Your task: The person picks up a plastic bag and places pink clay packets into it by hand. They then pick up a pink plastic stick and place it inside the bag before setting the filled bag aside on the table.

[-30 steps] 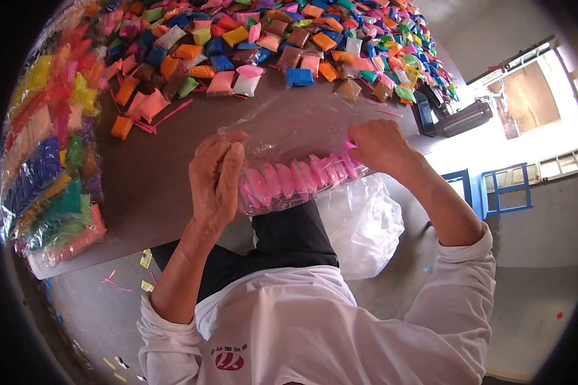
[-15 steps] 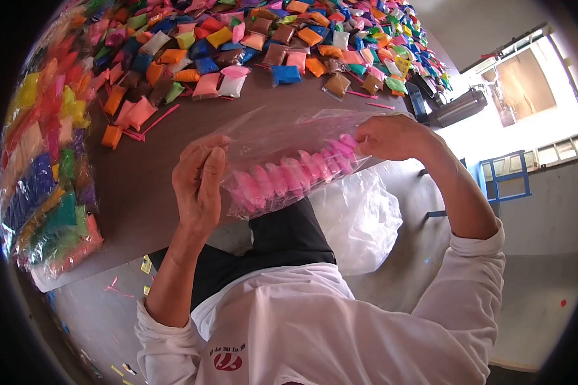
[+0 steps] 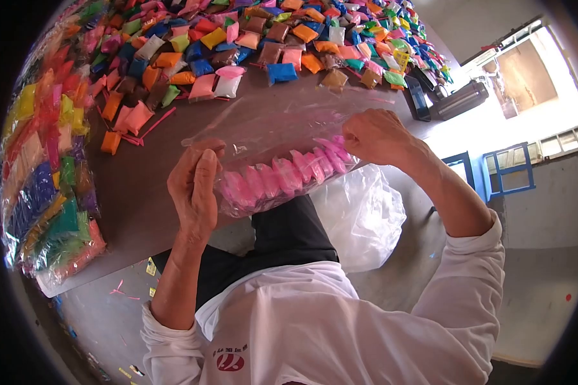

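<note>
A clear plastic bag holds a row of several pink packets. I hold it just above the near edge of the brown table. My left hand grips the bag's left end, fingers wrapped over the plastic. At the bag's right end my right hand pinches the plastic by the last pink packets. The bag's upper part is loose and empty.
Many small coloured packets cover the far half of the table. Filled bags of sorted packets are stacked along the left edge. A white plastic bag hangs below the table by my lap. A dark sealing machine stands at the right.
The bag was lifted off the table edge and tilted, then came down a little. My left hand slid down and left; my right hand stayed at the bag's right end.
</note>
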Action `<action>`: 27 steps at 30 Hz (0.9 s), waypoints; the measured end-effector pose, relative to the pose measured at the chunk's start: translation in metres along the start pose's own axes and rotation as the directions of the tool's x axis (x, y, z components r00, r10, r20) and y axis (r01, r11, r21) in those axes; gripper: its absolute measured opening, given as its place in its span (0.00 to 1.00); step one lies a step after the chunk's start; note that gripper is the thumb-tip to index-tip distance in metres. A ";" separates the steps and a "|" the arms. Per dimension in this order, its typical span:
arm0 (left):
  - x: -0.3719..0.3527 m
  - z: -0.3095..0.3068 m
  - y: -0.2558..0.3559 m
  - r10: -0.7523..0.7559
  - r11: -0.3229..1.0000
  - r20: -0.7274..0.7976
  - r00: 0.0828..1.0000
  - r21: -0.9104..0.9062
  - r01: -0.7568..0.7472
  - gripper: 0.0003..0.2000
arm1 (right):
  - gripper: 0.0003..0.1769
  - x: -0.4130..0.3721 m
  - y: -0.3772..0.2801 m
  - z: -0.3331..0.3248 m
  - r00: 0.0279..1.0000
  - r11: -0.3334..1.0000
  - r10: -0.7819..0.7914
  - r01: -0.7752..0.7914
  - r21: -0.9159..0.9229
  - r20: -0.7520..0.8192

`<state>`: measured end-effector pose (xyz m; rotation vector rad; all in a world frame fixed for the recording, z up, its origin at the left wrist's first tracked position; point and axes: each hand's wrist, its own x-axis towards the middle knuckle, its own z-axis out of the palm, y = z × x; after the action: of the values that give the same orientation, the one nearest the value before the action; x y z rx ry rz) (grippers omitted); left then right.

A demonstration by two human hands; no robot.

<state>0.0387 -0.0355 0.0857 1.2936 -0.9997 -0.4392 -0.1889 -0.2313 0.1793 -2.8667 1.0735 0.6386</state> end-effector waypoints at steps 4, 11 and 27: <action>-0.002 0.000 -0.006 -0.008 0.999 -0.008 1.000 -0.051 0.008 0.13 | 0.12 0.000 0.001 0.009 0.995 0.997 -0.051 0.055 0.049 -0.083; -0.006 0.000 -0.010 -0.011 0.998 0.017 1.000 -0.058 0.012 0.15 | 0.13 0.007 0.020 0.020 0.992 0.993 -0.116 0.117 0.018 -0.050; -0.007 -0.002 -0.011 -0.035 0.997 0.000 0.999 -0.063 0.035 0.14 | 0.12 -0.001 0.003 0.019 0.961 0.978 -0.207 0.206 -0.028 -0.183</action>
<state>0.0392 -0.0324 0.0734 1.2562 -0.9568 -0.4927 -0.1983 -0.2299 0.1629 -3.0378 0.7709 0.3715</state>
